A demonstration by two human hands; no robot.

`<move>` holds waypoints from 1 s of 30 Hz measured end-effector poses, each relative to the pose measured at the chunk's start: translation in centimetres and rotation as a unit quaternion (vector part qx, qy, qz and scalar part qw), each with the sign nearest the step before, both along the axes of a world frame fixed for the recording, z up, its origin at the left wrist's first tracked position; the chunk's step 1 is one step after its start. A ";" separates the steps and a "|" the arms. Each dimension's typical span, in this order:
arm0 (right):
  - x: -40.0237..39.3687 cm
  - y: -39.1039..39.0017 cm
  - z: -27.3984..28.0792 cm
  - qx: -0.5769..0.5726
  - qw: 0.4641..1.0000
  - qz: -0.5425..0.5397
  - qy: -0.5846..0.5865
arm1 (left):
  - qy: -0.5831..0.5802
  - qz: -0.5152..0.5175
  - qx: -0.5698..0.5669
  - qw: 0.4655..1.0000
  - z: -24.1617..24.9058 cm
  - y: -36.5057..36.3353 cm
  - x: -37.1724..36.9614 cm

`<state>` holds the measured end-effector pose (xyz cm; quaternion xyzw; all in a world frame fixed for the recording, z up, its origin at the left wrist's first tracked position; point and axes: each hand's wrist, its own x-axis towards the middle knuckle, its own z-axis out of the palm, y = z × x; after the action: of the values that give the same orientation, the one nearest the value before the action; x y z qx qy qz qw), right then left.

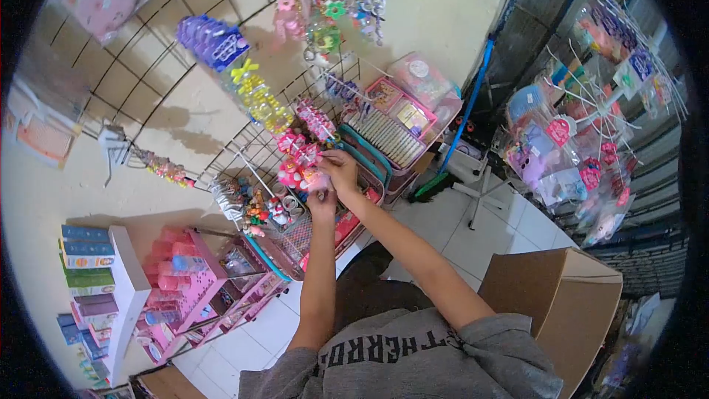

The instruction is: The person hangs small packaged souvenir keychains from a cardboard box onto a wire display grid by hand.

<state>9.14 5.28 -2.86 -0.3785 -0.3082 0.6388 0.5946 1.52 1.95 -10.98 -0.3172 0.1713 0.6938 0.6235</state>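
A bunch of pink and red trinkets [299, 162], perhaps keychains or hair accessories, hangs at the end of a hook on the wire grid. My right hand [341, 171] reaches them from the right, its fingers bent against the pink pieces. Just below, my left hand [320, 198] pinches the lower part of the bunch, by a light pink piece [316, 179]. Small figure keychains [275, 208] hang close by on the left. Behind the bunch are pink beaded packs [316, 120] and yellow beaded packs [260, 100].
Under my hands stands a mesh basket [284, 251] on a rack, with a tray of boxed goods [402, 122] beyond. Pink shelving [199, 288] is at lower left. An open cardboard box [546, 295], a blue-handled broom [465, 111] and a hanging display stand [591, 118] occupy the right.
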 end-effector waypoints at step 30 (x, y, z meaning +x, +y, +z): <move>44.4 -51.1 7.0 -0.489 0.808 0.002 -0.328 | 0.450 -0.351 0.741 -0.354 22.3 -31.8 58.1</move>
<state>53.49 -45.84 4.09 -0.8056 -0.1323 0.5444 0.1925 59.61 -29.84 11.29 -0.9468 0.1826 0.1944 -0.1803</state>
